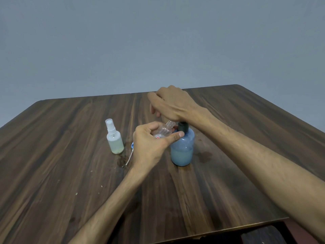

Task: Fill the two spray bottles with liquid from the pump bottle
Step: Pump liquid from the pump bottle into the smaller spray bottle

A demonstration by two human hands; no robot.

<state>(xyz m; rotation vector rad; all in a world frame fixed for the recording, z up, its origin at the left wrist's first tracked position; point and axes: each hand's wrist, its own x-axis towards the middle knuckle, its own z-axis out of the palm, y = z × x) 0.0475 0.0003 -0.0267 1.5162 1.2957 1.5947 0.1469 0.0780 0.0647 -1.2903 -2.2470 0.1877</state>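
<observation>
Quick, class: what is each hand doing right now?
Left hand: holds the small clear bottle.
Right hand: presses on the pump bottle.

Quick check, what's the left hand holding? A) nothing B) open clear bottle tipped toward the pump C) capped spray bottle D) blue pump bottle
B: the left hand grips the open clear bottle, its neck tilted toward the black pump under the right hand.

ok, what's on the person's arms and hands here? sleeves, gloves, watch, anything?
Nothing worn that shows. Both forearms are bare up to the frame edge, no sleeve in view. The left hand and right hand have no gloves, and no rings, watch or wristband are visible. No markings or tape on either arm.
</observation>
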